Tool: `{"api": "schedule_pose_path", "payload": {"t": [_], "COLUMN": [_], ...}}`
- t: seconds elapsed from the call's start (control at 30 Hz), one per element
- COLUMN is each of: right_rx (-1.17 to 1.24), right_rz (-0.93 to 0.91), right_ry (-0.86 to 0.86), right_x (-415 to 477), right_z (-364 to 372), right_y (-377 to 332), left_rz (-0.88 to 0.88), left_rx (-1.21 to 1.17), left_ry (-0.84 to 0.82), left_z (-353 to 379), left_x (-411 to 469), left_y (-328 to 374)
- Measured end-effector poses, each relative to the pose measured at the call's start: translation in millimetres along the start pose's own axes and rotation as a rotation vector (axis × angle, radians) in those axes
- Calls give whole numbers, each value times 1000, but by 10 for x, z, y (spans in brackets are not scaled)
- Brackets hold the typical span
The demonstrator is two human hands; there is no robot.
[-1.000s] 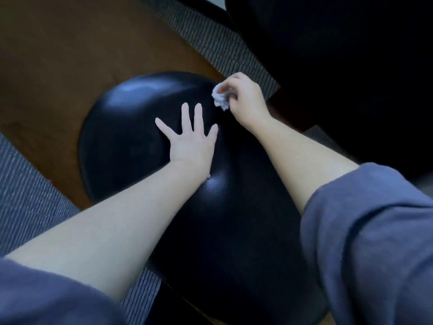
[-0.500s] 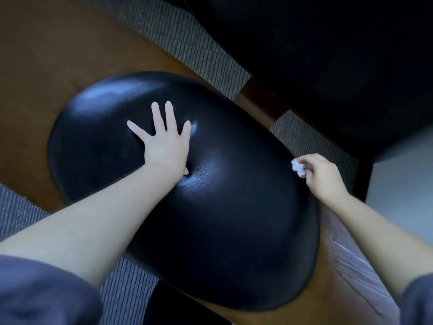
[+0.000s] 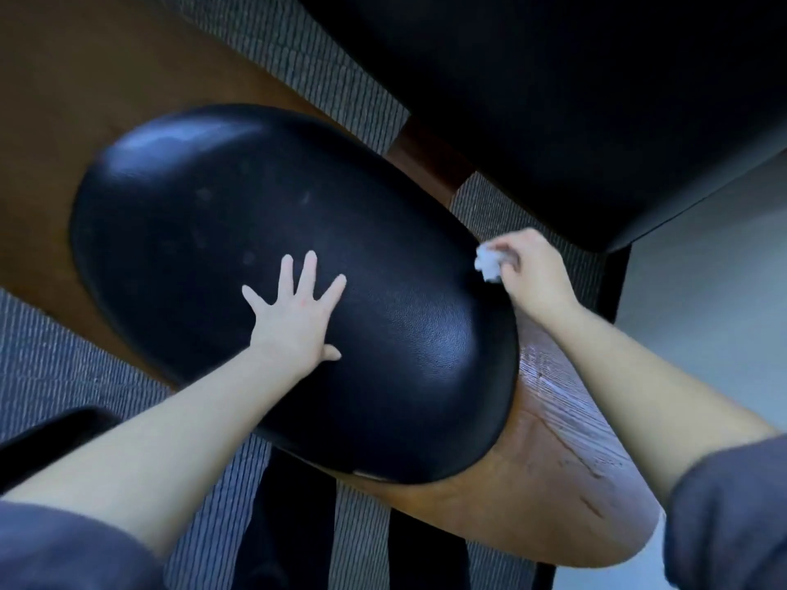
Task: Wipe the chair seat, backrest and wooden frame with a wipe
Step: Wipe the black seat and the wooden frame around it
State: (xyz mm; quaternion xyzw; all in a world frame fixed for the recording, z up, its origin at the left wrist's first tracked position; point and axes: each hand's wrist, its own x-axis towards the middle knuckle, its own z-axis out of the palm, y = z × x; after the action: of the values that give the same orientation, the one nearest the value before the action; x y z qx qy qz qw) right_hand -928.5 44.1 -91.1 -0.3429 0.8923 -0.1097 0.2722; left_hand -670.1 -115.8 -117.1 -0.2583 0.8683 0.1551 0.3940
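Dark upholstered block (image 3: 553, 100): seen beyond the right hand, mostly in shadow. Whether it is the seat cannot be told.
Oval black pad (image 3: 255, 215): spread beneath the left hand, domed and glossy, and carried on the wood. Faint dull spots beyond the left fingertips are judged to be marks not yet wiped.
Wooden frame (image 3: 553, 453): curved, shown under the right forearm. A streaked sheen near the right wrist is judged to be damp from wiping.
Striped carpet (image 3: 51, 368): glimpsed below the left forearm.
Left hand (image 3: 294, 317): laid flat on the pad, fingers straight and splayed, nothing grasped. It is judged to be placed there to steady the chair against the rubbing.
Right hand (image 3: 532, 274): held at the pad's near edge, fingers curled round the wipe.
Wipe (image 3: 487, 261): small, white and crumpled, pinched at the right fingertips and brought against the pad's rim. It is bunched tight, it is judged, so that the edge can be followed.
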Motion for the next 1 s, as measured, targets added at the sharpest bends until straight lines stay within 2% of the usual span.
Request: {"api": "schedule_pose_path", "payload": {"t": [0.17,0.3,0.43,0.57,0.7,0.77,0.87,0.93,1.0], "right_rx": [-41,-57,-69,-94,-107,-65,70,111,58], "right_rz": [-12,-11,-166,-347,-480,-441,-259,-195,-188], "right_ry": [-45,22,-36,-234,-468,-382,-93,-49,-80], "right_x": [448,-62,-796,-1524,-1592,-1357,-911,-757,-817], "right_z": [439,759,751,722,503,470,577,797,1083], "right_y": [-131,-2,105,241,225,112,-186,-417,-587], "left_rz": [-50,-105,-198,-272,-177,-130,-206,-312,-382], "left_rx": [28,8,-140,-249,-242,-203,-190,-214,-288], "left_ry": [34,79,130,120,87,101,203,275,307], "left_z": [177,225,322,599,834,881,948,1033,1130], "left_x": [12,-49,-228,-584,-987,-1085,-1092,-1067,-1051], "left_y": [134,192,318,566,790,747,506,312,173]}}
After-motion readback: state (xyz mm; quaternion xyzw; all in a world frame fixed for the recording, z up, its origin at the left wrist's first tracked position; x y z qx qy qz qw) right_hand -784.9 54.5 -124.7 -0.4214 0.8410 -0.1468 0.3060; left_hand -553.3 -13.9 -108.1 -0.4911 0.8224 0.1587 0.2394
